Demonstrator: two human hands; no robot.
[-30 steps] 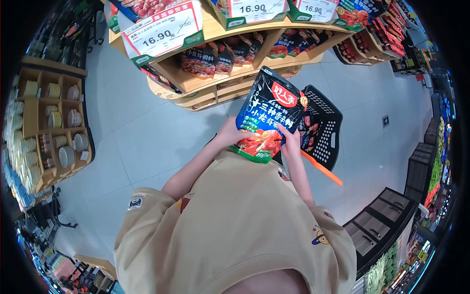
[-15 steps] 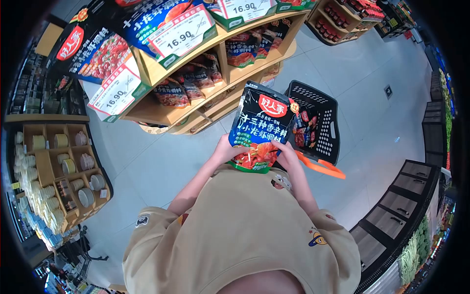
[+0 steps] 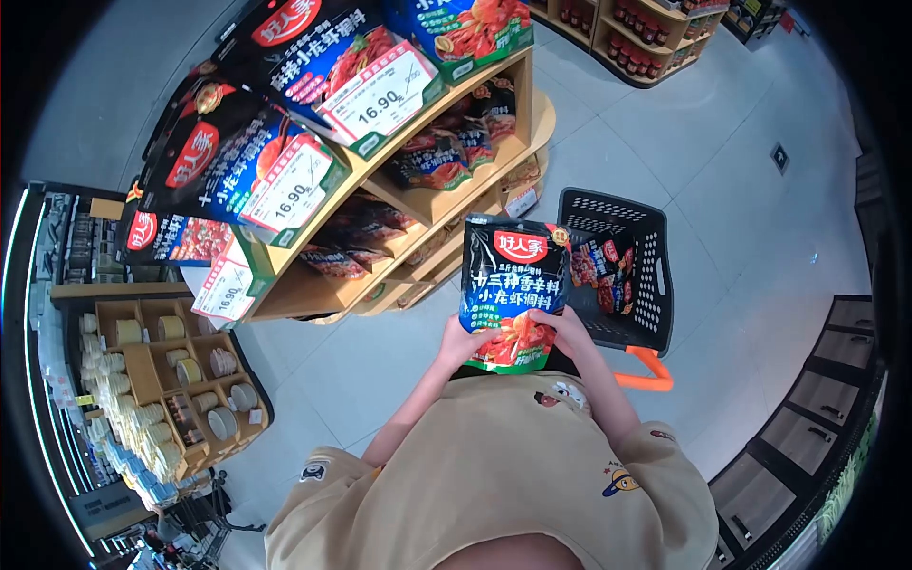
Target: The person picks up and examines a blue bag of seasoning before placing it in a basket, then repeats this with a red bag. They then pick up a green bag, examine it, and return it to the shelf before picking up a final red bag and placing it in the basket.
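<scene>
I hold a black and blue seasoning packet (image 3: 513,285) with a red logo upright in front of my chest. My left hand (image 3: 465,340) grips its lower left corner. My right hand (image 3: 568,328) grips its lower right edge. Just behind the packet, on the floor, stands a black shopping basket (image 3: 655,275) with an orange handle (image 3: 646,372). Several similar packets (image 3: 600,271) lie inside the basket.
A curved wooden display shelf (image 3: 380,161) with the same kind of packets and 16.90 price tags (image 3: 380,90) rises ahead to the left. A low wooden rack of bowls and cups (image 3: 171,389) stands at the far left. Dark cabinets (image 3: 817,399) line the right side. Light tiled floor lies between.
The view has swung toward the shelf on the left. The packet stays in both hands and now sits lower and more upright. The basket appears lower right.
</scene>
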